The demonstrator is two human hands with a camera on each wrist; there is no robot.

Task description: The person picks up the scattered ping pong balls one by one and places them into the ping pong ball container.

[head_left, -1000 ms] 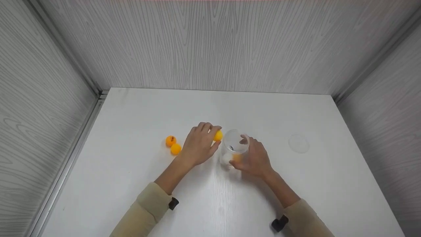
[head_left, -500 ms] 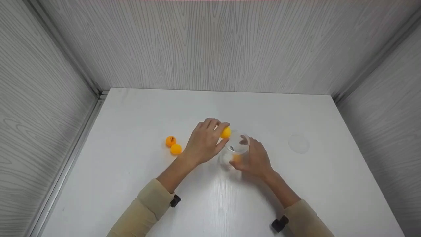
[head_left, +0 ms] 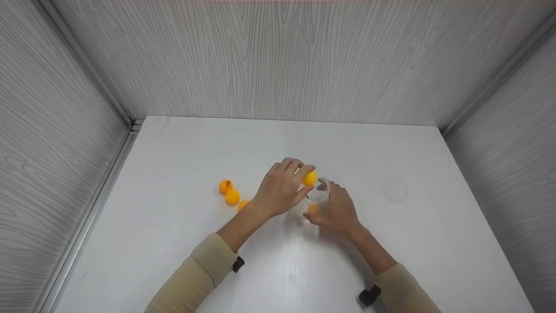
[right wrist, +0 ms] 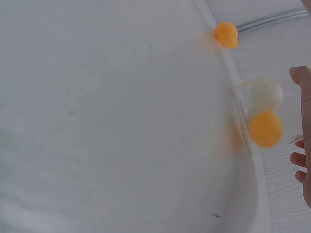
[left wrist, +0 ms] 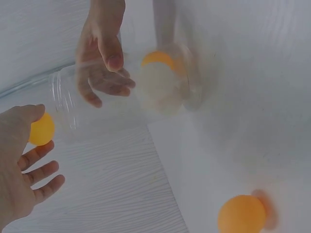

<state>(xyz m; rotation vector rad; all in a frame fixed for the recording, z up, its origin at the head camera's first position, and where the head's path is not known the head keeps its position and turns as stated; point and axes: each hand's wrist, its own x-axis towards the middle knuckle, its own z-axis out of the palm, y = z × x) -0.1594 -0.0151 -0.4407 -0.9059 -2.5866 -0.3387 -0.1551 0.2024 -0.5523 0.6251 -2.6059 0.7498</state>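
Between thumb and fingertips, my left hand [head_left: 280, 189] pinches an orange ping-pong ball [head_left: 309, 178] at the mouth of a clear plastic jar [left wrist: 109, 104]. The jar stands upright on the table, and my right hand [head_left: 341, 211] holds it round the side. An orange ball [right wrist: 266, 128] and white balls [right wrist: 267, 94] lie at its bottom; how many white ones I cannot tell. To the left, three loose orange balls lie on the table: one with a dark mark [head_left: 225, 186], a plain one [head_left: 232, 197], and one partly hidden by my left forearm [head_left: 243, 205].
A clear round lid [head_left: 394, 190] lies flat to the right of the jar. The white table [head_left: 278, 278] is bounded by grey wood-grain panels at the back [head_left: 278, 56], left and right.
My left hand has carried the orange ball rightward to the jar's mouth. A third loose orange ball now shows beside the left forearm. The right hand and the jar have stayed in place.
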